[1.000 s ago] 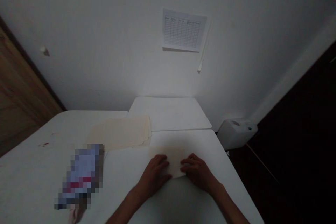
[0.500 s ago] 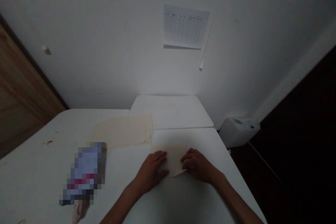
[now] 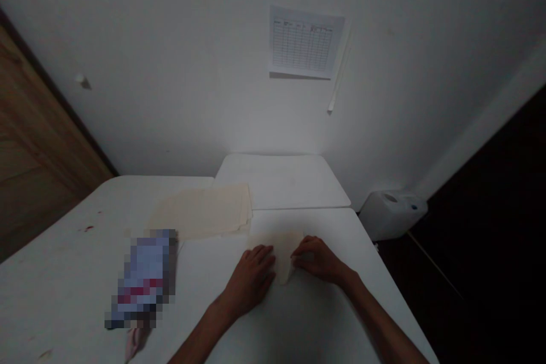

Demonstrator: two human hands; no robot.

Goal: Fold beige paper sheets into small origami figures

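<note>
A small cream sheet (image 3: 279, 245) lies on the white table (image 3: 298, 318) in front of me. My left hand (image 3: 251, 278) rests flat on its left part, fingers stretched out. My right hand (image 3: 315, 259) has its fingers curled on the sheet's right edge, which is pushed inward so the sheet looks narrow. Behind and to the left lies a stack of larger cream sheets (image 3: 200, 211).
A blurred-out object (image 3: 143, 278) lies at the left of the table, with something pinkish (image 3: 134, 341) below it. A second white table (image 3: 281, 179) stands against the wall. A white container (image 3: 394, 213) sits on the dark floor at right. A printed chart (image 3: 305, 42) hangs on the wall.
My right hand has moved left toward my left hand, drawing the sheet's right side inward; the visible sheet has grown narrower. My left hand has stayed pressed on it.
</note>
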